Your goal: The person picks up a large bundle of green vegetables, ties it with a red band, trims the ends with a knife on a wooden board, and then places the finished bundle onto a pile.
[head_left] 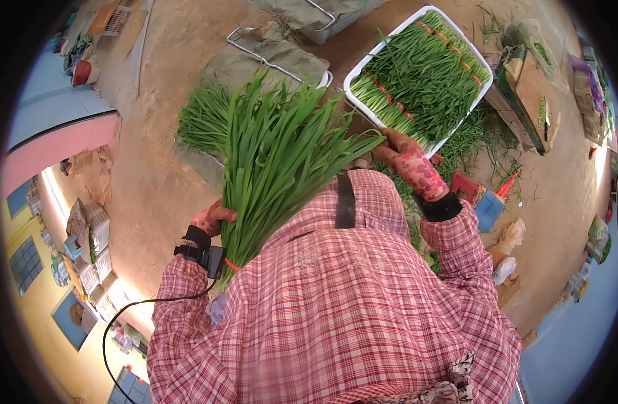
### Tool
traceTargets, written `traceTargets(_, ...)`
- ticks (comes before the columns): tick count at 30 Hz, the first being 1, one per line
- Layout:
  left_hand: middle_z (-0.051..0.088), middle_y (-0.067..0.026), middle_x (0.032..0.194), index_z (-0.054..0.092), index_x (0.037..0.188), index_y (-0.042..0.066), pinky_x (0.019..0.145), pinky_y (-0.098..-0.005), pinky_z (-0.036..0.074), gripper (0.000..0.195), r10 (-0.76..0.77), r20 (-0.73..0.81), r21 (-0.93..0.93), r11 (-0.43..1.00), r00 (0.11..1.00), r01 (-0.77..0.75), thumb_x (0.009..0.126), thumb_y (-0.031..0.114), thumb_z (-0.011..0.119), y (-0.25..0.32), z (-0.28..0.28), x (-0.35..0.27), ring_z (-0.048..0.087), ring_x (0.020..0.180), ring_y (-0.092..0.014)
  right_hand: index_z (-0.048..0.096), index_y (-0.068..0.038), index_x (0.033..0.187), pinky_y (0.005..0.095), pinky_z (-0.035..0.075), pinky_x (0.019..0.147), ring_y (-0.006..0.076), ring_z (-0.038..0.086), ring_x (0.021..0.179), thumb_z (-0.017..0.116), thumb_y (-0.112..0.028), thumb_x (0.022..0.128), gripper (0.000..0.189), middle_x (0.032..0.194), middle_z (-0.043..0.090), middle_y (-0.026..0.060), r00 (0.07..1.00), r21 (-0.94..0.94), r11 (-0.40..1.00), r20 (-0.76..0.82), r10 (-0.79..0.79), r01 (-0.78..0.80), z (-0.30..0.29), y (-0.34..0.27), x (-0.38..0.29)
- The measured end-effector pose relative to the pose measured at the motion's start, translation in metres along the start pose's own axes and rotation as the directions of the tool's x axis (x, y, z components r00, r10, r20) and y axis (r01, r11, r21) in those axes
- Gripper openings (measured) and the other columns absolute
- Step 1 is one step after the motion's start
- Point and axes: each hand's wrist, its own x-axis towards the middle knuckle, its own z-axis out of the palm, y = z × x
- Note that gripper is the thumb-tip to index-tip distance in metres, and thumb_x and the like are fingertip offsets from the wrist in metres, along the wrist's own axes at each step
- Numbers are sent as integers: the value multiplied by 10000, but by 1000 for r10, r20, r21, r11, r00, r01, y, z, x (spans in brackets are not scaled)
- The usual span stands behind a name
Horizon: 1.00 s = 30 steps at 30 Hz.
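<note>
A large bunch of flat green leaves, apparently garlic chives (273, 161), leans across my lap with a red band (232, 264) around its stem end. My left hand (213, 218), in a patterned glove, grips its left side above the band. At the bunch's right edge, my right hand (407, 159), gloved the same way, pinches a few leaf tips (367, 143). Just beyond that hand stands a white plastic basket (350, 81) packed with red-banded bundles of chives (410, 76). More loose chives (202, 118) lie behind the bunch on a cloth-covered thing.
Grey-green cloth (283, 50) drapes a container with a metal handle ahead. Another covered crate (334, 30) stands farther off. Leaf scraps (490, 134) litter the floor by the basket. On the right are a cardboard box (526, 101) and a red-and-blue object (485, 207). A black cable (112, 323) trails from my left wrist.
</note>
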Motion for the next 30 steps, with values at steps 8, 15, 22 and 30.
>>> traceTargets(8,582,-103,1185,442,1327,38,867,-371,504,752,-71,-111,-6,997,991,71,673,269,733,-2,2,-1,597,1011,-248,598,33,1021,189,391,448,75,486,498,517,-6,841,201,640,494,-9,892,547,818,-441,100,179,-26,0,7)
traceTargets(15,582,-100,1196,449,1324,43,887,-379,500,728,-111,-37,-29,993,993,110,689,248,738,5,-3,6,590,1037,-249,655,-40,1035,233,438,490,94,559,579,568,-139,917,177,724,638,48,917,-33,917,24,-398,398,17,-38,10)
traceTargets(22,577,-101,1221,461,1313,22,937,-372,467,650,-65,26,-51,997,998,66,730,174,706,7,3,0,581,1075,-234,673,-69,936,404,500,601,303,637,669,661,-191,773,205,736,645,157,841,-677,501,458,-286,539,70,-59,31)
traceTargets(30,572,-111,1244,449,1339,29,935,-363,466,695,-72,46,-62,995,996,74,719,174,725,10,5,0,572,1096,-214,644,-5,997,184,378,448,55,506,529,610,-150,856,204,706,586,24,977,185,976,-155,144,-114,31,-57,23)
